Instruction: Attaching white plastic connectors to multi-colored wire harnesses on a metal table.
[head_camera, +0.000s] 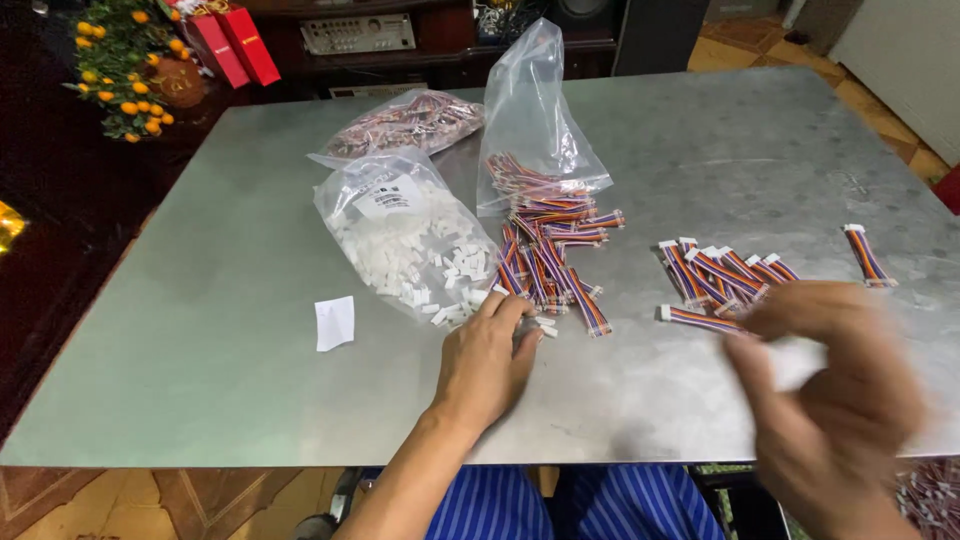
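White connectors: small plastic housings spilled loose from the mouth of the clear plastic bag of white connectors (405, 240), kept close to the near edge, within reach.
Left fingers (505, 308): curled down onto the spilled white pieces, tips pressed together at the bag's mouth; whether pinching one piece or only touching the heap, cannot tell.
Left hand (485, 365): palm low over the table, forearm coming up from the near edge.
Right hand (825, 395): raised, close to the camera, blurred; fingers bent, how far open cannot tell, nothing seen held.
Loose heap of short striped ribbon cables (550, 260): orange, blue and red, poured out of the tall clear bag (535, 120), just beside the left fingers.
Second small group of striped cables with white ends (720, 275): set apart on the right, near the right hand, probably a sorted lot.
Single cable (868, 256): alone, farther right.
Third clear bag of cables (405, 122): lying behind, unopened as far as seen.
White paper slip (334, 322): flat, left of the bags.
Grey metal table (200, 330): carries all of it.
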